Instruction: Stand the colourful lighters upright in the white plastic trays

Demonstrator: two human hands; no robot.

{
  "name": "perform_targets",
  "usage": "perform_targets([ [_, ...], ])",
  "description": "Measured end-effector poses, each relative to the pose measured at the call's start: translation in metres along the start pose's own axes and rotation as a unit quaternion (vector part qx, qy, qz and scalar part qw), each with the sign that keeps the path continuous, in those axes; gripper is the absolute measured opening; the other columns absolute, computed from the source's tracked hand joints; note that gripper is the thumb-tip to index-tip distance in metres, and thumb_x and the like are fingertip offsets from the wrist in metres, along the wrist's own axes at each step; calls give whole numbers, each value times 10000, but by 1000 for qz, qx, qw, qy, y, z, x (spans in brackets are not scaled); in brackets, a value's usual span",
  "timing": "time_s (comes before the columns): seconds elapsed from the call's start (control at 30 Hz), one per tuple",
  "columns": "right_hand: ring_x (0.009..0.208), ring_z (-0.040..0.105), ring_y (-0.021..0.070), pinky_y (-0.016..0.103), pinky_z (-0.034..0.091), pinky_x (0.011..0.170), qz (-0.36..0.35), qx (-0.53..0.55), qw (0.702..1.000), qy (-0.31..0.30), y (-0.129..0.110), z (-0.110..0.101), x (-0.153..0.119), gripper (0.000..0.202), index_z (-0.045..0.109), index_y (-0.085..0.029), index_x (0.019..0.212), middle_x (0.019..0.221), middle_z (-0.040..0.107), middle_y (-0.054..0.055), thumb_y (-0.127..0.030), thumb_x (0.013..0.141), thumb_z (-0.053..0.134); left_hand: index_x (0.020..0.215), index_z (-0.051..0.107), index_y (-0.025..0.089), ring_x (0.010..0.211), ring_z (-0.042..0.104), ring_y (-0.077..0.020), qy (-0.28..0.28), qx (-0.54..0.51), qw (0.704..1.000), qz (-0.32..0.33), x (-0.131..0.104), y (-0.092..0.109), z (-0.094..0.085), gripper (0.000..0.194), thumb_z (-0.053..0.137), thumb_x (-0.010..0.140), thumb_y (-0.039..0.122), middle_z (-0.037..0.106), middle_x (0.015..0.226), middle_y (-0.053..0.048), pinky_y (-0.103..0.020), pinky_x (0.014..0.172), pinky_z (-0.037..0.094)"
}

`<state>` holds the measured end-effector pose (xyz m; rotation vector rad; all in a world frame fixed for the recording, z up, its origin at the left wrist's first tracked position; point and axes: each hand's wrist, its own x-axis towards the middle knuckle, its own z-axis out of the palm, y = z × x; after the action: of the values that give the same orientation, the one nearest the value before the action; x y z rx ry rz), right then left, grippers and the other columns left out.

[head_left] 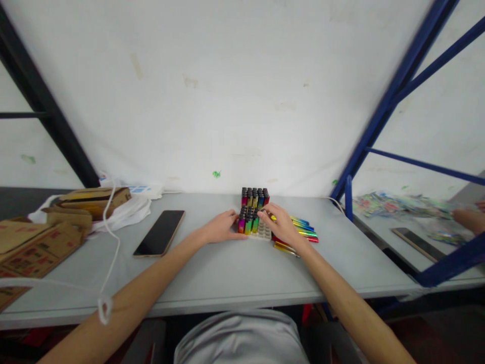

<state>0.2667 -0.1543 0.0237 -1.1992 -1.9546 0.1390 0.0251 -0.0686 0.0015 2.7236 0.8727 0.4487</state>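
Observation:
Upright lighters (248, 222) with black tops and shiny coloured bodies fill the left part of a pale slotted tray (260, 235). Right behind it stands another block of lighters (255, 196). My left hand (222, 227) grips the tray's left side, thumb along the front edge. Over the tray's right part, my right hand (283, 225) is closed in a pinch at the top of a lighter, mostly hidden by the fingers. Loose metallic lighters (305, 230) in gold, blue, green and red lie to the right, partly under my right wrist.
A phone (159, 233) lies left of my left hand. Cardboard boxes (41, 237), white wrapping (131, 212) and a hanging white cord (113, 237) are farther left. Blue metal framing (379, 116) borders the right side; beyond it are another phone (417, 242) and another person's hand (470, 220).

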Motion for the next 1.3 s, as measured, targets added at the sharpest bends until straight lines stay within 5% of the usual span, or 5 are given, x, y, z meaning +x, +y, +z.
perform_targets([
  [0.27, 547, 490, 142, 276, 369, 585, 21, 2, 1000, -22, -2, -6, -2, 400, 663, -192, 850, 610, 578, -23, -552, 997, 568, 1060, 702, 176, 955, 629, -292, -2, 9, 1000, 4, -1, 2, -2, 617, 632, 826, 743, 637, 1012, -103, -376, 901, 519],
  [0.47, 581, 570, 155, 263, 395, 598, 24, 6, 998, -57, 6, 1, -5, 409, 690, -208, 985, 684, 677, -4, -608, 950, 616, 1072, 701, 174, 977, 630, -308, -3, 8, 1000, 2, 0, -1, 1, 609, 659, 816, 726, 644, 1038, -111, -399, 934, 512],
  [1.03, 549, 530, 153, 265, 285, 578, 53, -84, 987, -129, -1, 7, -3, 532, 639, -205, 654, 642, 673, 27, -670, 913, 631, 1047, 705, 177, 924, 622, -292, -1, 0, 1000, -9, 0, -1, 1, 612, 676, 791, 732, 642, 1018, -105, -391, 891, 517],
  [1.2, 534, 478, 151, 284, 293, 602, 58, -138, 987, -52, 22, -23, -2, 637, 642, -195, 664, 581, 610, 27, -593, 1061, 341, 1059, 700, 163, 970, 629, -307, -11, 11, 1000, -4, 0, 1, -1, 612, 650, 820, 724, 633, 1035, -115, -394, 920, 511],
  [1.3, 598, 569, 182, 290, 359, 633, 116, -175, 977, -25, 56, -54, -2, 519, 703, -187, 775, 667, 690, 62, -536, 1037, 423, 1054, 694, 168, 966, 625, -301, -12, 6, 1000, -7, -1, 2, -3, 602, 655, 820, 721, 630, 1035, -113, -389, 915, 516],
])
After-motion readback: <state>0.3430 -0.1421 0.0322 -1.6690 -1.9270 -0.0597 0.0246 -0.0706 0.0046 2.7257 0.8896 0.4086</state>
